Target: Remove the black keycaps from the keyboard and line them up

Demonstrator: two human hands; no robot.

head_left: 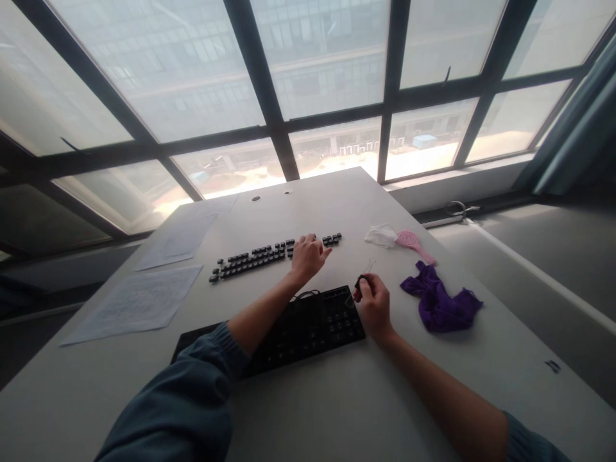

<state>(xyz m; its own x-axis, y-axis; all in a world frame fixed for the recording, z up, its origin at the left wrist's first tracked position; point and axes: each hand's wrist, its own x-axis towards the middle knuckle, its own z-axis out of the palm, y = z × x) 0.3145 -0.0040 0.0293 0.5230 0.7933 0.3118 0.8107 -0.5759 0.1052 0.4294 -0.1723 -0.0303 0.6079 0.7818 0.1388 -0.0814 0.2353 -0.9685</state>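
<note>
A black keyboard (308, 327) with its keycaps taken off lies on the white table (337, 398) in front of me. Beyond it, several loose black keycaps (255, 256) are lined up in rows. My left hand (308, 256) reaches over the right part of those rows, fingers curled down onto the keycaps. My right hand (373, 305) rests at the keyboard's right end, pinching a small black keycap (359, 282). A thin wire tool (369, 265) lies just beyond it.
A purple cloth (440, 301) lies to the right of my right hand. Farther back sit a pink brush (412, 242) and a white crumpled cloth (382, 235). Sheets of paper (139, 298) cover the table's left side. Large windows stand behind the table.
</note>
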